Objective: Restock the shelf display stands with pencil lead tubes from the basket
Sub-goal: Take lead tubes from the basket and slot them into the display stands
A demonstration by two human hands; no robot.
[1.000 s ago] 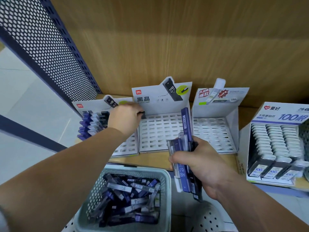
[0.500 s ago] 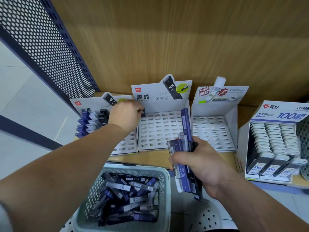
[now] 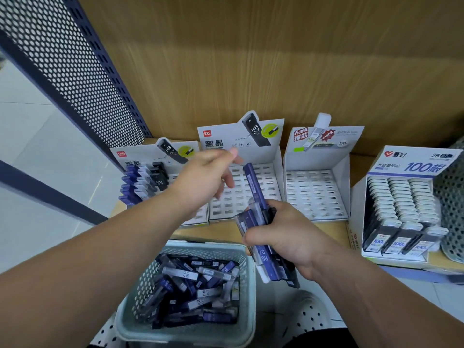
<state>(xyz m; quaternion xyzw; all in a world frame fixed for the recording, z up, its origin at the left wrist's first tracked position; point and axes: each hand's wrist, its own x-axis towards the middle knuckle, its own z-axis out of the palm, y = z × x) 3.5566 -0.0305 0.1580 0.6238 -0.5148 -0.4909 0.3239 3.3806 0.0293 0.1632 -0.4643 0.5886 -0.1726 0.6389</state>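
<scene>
three display stands (image 3: 241, 146) side by side on shelf (image 3: 316, 232), box (image 3: 411, 167) to their right, basket (image 3: 185, 335) in front

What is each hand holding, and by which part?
The right hand grips a bundle of lead tubes around their middle, with the ends sticking out both ways. The left hand holds nothing.

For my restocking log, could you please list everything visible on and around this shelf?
Pale green perforated plastic basket: one, bottom centre, below the shelf edge.
Loose pencil lead tubes: many, blue, black, clear, in the basket.
Left white cardboard stand: one, partly filled with blue and black tubes.
Middle white cardboard stand: one, visible slots empty.
Right white cardboard stand: one, slots empty.
White box of white-capped tubes: one, far right.
Dark perforated metal panel: one, left.
Left hand: open, above the stands.
Right hand: grips a bundle of blue and clear tubes.
</scene>
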